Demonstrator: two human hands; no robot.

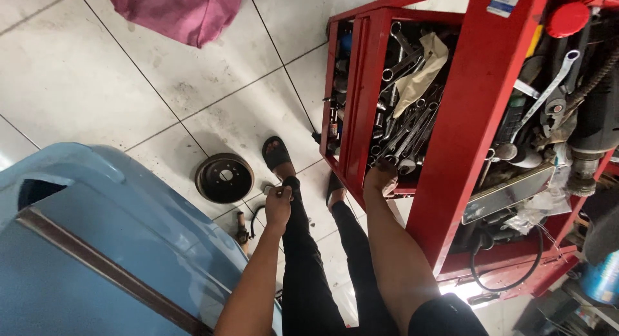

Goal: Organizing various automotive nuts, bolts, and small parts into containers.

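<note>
1. The fingers point(384, 175) of the right hand point(380, 181) curl over the front edge of the open red drawer point(361, 104), closed on its lip; whether they also pinch a tool cannot be told.
2. The left hand point(278, 204) is folded around a small dark object point(291, 183), held above the knee.
3. The wrenches point(406, 133) lie just beyond the right fingertips, their long axes running mostly away from the hand, so the right hand is nearer to them.
4. Farther left, a brake drum point(224, 177) rests on the tiled floor point(97, 72).
</note>
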